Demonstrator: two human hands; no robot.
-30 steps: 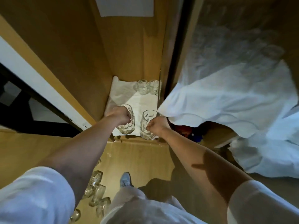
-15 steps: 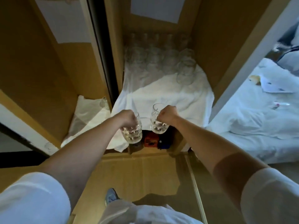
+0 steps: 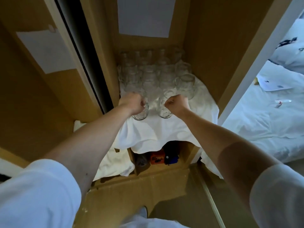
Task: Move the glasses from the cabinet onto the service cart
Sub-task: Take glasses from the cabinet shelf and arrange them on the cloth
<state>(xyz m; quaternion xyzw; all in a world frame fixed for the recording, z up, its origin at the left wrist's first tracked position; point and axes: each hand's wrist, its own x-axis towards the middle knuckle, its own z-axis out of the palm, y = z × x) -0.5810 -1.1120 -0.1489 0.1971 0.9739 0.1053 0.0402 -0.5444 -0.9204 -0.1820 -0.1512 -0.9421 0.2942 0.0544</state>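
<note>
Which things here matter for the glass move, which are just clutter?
Job: left hand gripping left glass; right hand gripping right glass; stored glasses behind.
Lying about: white cloth, orange box, blue object, loose papers at right.

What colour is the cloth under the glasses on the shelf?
The cloth is plain white, seen best in the head view.

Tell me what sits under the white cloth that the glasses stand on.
Below the draped white cloth, a lower compartment shows an orange box, a dark blue object and a dark roll. The shelf surface itself is covered by the cloth.
</note>
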